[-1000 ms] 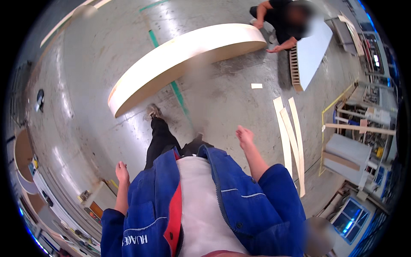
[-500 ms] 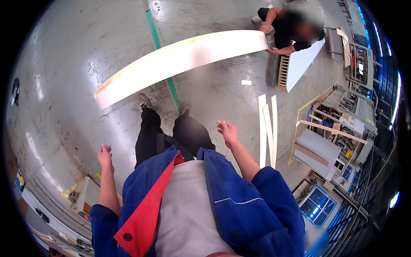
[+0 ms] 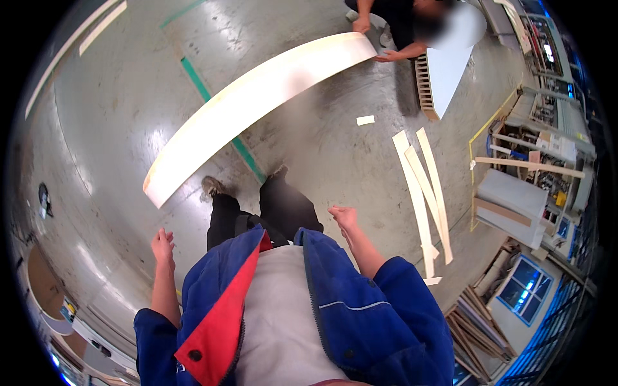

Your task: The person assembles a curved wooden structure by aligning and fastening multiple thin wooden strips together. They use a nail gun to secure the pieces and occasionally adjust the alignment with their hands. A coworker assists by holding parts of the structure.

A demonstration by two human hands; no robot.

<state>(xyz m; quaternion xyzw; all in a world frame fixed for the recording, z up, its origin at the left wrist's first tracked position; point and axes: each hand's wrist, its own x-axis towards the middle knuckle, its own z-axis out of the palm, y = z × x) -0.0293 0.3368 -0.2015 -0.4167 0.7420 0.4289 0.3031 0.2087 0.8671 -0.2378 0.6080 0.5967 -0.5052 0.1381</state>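
My left hand (image 3: 163,246) hangs at my left side with its fingers loosely bent and apart, holding nothing. In front of my right hip, my right hand (image 3: 344,219) has its fingers curled in, with nothing seen in it. Neither hand touches anything. Ahead of my feet lies a long, curved, pale panel (image 3: 251,96), its near left end closest to my left hand. A co-worker's hands (image 3: 362,24) are at the panel's far right end. Whether the panel rests fully on the floor I cannot tell.
Several pale strips (image 3: 425,190) lie on the floor to my right, with a small pale piece (image 3: 365,120) beyond. A white slatted-edge piece (image 3: 450,74) stands by the co-worker. Carts and boards line the right side. A green line (image 3: 244,157) crosses the floor.
My view has turned, and the strips and equipment sit differently in it. The panel's left end appears nearer my feet, its slope steeper. Both my hands sit slightly lower, still empty.
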